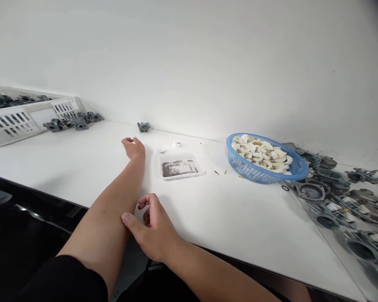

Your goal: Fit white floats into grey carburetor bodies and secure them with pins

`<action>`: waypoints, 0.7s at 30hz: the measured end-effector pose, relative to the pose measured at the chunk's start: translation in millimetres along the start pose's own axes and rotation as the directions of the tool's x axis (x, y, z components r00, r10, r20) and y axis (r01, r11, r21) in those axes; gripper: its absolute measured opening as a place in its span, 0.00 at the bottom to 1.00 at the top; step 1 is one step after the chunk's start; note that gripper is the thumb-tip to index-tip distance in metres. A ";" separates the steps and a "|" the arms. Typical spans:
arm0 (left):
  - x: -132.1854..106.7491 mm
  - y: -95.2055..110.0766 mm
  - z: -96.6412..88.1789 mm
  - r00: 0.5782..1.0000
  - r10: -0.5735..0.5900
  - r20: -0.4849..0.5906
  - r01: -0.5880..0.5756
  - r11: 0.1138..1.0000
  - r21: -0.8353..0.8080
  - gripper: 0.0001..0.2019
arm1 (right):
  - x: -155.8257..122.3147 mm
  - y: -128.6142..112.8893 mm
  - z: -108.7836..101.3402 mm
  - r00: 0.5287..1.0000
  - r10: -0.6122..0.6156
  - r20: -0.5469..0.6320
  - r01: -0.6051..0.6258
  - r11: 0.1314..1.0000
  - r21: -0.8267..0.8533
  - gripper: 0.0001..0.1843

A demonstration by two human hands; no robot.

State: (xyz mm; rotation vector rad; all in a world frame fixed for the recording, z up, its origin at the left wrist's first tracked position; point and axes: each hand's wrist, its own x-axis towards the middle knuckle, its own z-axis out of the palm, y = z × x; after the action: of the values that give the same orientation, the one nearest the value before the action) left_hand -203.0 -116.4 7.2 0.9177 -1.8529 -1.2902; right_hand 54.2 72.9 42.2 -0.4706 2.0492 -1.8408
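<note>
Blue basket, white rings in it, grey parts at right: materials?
The blue basket looks like moulded plastic: thin, even mesh walls. The white rings look like matte plastic, though type unclear. The grey parts look like die-cast metal: dull, chunky cast shapes.

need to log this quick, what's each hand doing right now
Left hand: open, empty, on the white table.
Right hand: half open, empty, thumb on the left forearm.
</note>
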 end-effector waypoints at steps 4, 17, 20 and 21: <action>17.6 0.7 11.7 0.996 0.059 0.068 -0.067 0.991 0.113 0.22 | 17.1 15.6 -34.1 0.950 -0.251 0.188 0.312 0.817 -0.485 0.10; 116.2 3.1 66.6 0.883 0.297 0.364 -0.436 0.804 0.404 0.49 | 48.7 58.4 -60.5 0.942 -0.197 0.273 0.328 0.723 -0.609 0.15; 134.3 1.4 76.6 0.853 0.332 0.403 -0.489 0.778 0.394 0.39 | 56.6 70.2 -54.5 0.948 -0.080 0.308 0.269 0.716 -0.644 0.17; 138.1 1.3 78.8 0.849 0.334 0.410 -0.494 0.778 0.388 0.35 | 58.7 72.5 -52.9 0.945 -0.051 0.322 0.260 0.712 -0.652 0.17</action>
State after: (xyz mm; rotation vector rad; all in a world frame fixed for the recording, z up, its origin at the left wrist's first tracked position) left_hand -340.4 -196.4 6.8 0.4806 -2.5342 -0.7304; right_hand -23.4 99.7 -26.8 -1.0638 2.4846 -0.9148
